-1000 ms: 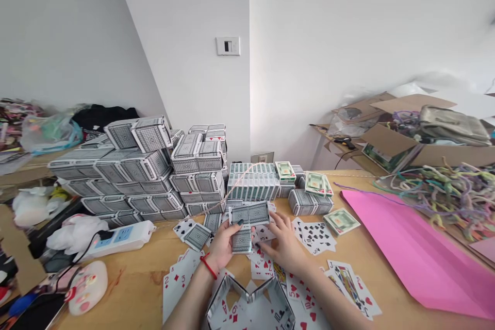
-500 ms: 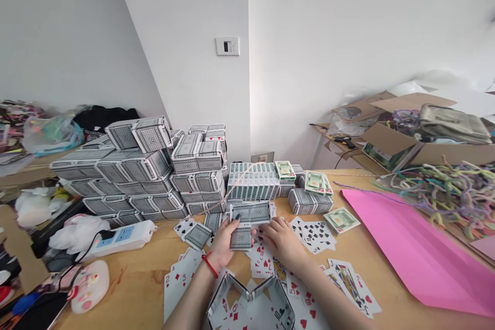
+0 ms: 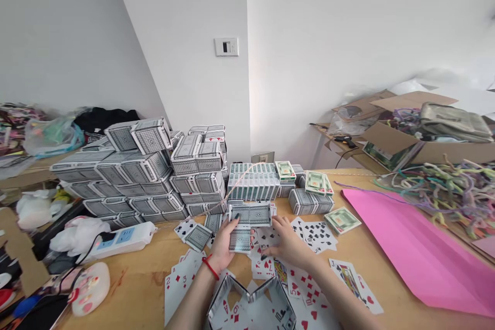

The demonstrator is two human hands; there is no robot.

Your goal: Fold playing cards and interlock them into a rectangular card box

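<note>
My left hand (image 3: 225, 243), with a red cord on its wrist, grips a piece built of folded playing cards (image 3: 249, 214), their patterned grey-green backs facing up. The thumb presses on top of it. By the right end of this piece is my right hand (image 3: 288, 243), thumb spread away from the fingers. Whether its fingertips touch the piece I cannot tell. Loose cards (image 3: 264, 268) lie face up under both hands. Between my forearms stands a heart-shaped frame of folded cards (image 3: 270, 289), open at the top.
Stacked card blocks (image 3: 127, 170) rise at the back left. Behind my hands is a row of card boxes (image 3: 253, 181); green card packs (image 3: 342, 220) lie to the right. A power strip (image 3: 124, 240) is on the left, pink paper (image 3: 417, 252) and tangled yarn (image 3: 444, 191) on the right.
My right hand has shifted slightly right, off the lower edge of the card piece, and its thumb has spread from the fingers. My left hand keeps its hold.
</note>
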